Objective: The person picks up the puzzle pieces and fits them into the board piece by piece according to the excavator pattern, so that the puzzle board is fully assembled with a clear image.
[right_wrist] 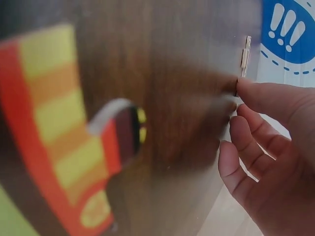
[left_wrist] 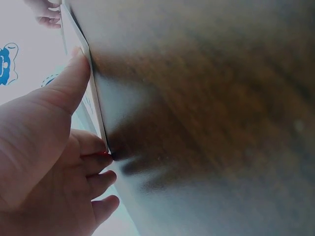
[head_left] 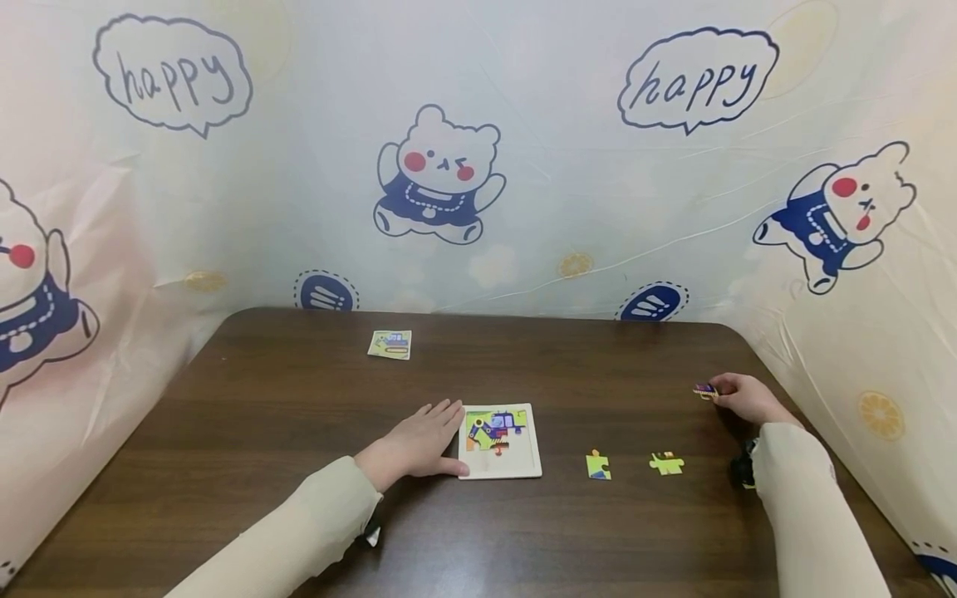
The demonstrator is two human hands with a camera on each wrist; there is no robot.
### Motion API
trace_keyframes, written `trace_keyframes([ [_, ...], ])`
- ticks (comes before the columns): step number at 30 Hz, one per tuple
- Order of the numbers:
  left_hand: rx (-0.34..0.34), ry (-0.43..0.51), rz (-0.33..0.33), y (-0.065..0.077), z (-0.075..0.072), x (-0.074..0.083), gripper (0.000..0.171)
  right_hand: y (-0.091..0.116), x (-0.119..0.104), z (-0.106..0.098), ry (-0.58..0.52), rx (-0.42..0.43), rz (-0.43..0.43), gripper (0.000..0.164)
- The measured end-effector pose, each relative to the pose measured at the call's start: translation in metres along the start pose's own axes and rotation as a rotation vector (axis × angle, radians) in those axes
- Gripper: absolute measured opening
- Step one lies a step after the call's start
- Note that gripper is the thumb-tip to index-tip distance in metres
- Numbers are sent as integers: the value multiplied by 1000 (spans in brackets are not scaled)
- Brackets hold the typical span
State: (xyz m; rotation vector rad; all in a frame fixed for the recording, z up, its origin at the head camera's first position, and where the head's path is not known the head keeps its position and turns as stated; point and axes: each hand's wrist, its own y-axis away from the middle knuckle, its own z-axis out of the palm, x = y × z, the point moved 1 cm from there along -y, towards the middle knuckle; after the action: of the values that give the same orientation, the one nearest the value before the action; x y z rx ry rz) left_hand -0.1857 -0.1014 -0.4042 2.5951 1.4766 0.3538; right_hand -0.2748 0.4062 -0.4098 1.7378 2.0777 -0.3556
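Brown wooden table (head_left: pixel 299 432) with a cartoon bear backdrop (head_left: pixel 441 178) hung round three sides. Landmark for everything below: the puzzle board (head_left: pixel 500 442), a small white-framed square tray sitting roughly mid-table, partly filled with a colourful vehicle picture.

Left hand (head_left: pixel 419 444) laid flat on the table, touching the board's left edge. Fingers straight and relaxed, not gripping anything, thumb along the lower left corner of the frame. Same story in the left wrist view: thumb (left_wrist: pixel 69 81) pressed against the thin edge of the board (left_wrist: pixel 93 98), other fingers loosely bent under it on the wood.

Right hand (head_left: pixel 743 397) well off to the right of the board, close to the table's right edge. Pinching a small purple puzzle piece (head_left: pixel 704 389) between thumb and fingertips, piece just at or above the tabletop, can't tell which. In the right wrist view, fingers (right_wrist: pixel 256 98) curled with the thin edge of the piece (right_wrist: pixel 244 56) poking out past the fingertips.

Two loose pieces lying flat to the right of the board, between it and the right hand: a green-and-yellow piece (head_left: pixel 598 466) nearer the board, then a yellow-green piece (head_left: pixel 666 463) further right, well apart from each other.

Small picture card (head_left: pixel 390 344) behind the board and to its left, towards the backdrop, well apart from it.

Cream sleeves (head_left: pixel 811 507) on both arms.
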Motion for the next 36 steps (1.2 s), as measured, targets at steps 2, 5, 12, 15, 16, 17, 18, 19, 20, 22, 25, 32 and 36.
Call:
trace_keyframes([
  [2,2,-1,0,0,0,0,86,0,1,0,5,16,-6,23],
  [5,4,0,4,0,-1,0,86,0,3,2,11,27,-17,18],
  [12,6,-6,11,-1,1,0,86,0,5,3,1,43,-27,17],
  [15,7,-11,12,-2,2,-1,86,0,2,3,1,42,-22,18],
  [16,8,-13,12,-2,2,-1,86,-1,1,2,2,39,-23,19],
  [17,8,-14,12,-2,2,-2,86,-1,-2,2,1,37,-20,20],
  [18,9,-15,13,-2,2,-2,87,-1,-4,2,-1,37,-18,22],
  [19,9,-18,14,-2,2,-2,87,-2,-7,3,-5,38,-18,23],
  [20,9,-20,15,-2,2,-2,87,-3,-11,3,-10,41,-20,24],
  [22,10,-22,16,-2,2,-2,87,-5,-19,3,-20,47,-29,26],
  [25,10,-26,17,-2,2,-2,87,-10,-35,4,-33,69,-64,25],
  [32,10,-19,18,-2,2,-2,87,-19,-84,7,-30,114,-191,22],
  [36,10,-21,17,-2,2,-2,87,-19,-113,11,-55,97,-248,23],
])
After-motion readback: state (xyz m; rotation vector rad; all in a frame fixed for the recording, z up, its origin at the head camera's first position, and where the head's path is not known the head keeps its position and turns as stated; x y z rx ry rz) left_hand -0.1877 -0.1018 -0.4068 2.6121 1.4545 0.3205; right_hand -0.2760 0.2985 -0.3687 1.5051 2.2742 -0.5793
